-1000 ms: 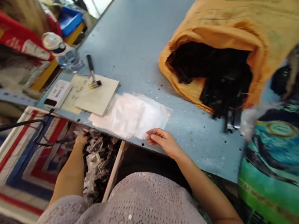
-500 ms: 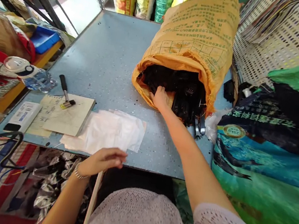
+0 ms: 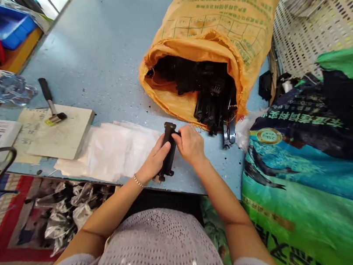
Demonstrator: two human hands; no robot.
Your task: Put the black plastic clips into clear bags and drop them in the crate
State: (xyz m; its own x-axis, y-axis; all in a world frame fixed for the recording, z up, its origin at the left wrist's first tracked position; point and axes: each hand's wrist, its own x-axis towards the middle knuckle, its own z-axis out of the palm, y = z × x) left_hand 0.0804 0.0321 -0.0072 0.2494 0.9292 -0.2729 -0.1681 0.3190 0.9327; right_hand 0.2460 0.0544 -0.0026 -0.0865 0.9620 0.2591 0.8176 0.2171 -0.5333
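A long black plastic part [image 3: 169,153] is held upright over the front edge of the blue table [image 3: 110,43]. My left hand [image 3: 156,158] is wrapped round its left side, thumb across the front. My right hand [image 3: 191,144] pinches its upper right edge. Behind my hands lies an open orange woven sack [image 3: 218,28] with black parts [image 3: 216,89] inside its mouth. A stack of thin white plastic bags [image 3: 110,149] lies left of my left hand.
A brush [image 3: 51,102] rests on a pad of paper [image 3: 60,133], beside a white box [image 3: 0,135]. A plastic bottle [image 3: 7,86] lies at the left edge. Green and blue sacks [image 3: 310,170] stand at the right.
My right hand has come out of the sack towards me. My left hand has moved right and up onto the table area. Both now hold a black part. The view has tilted down.
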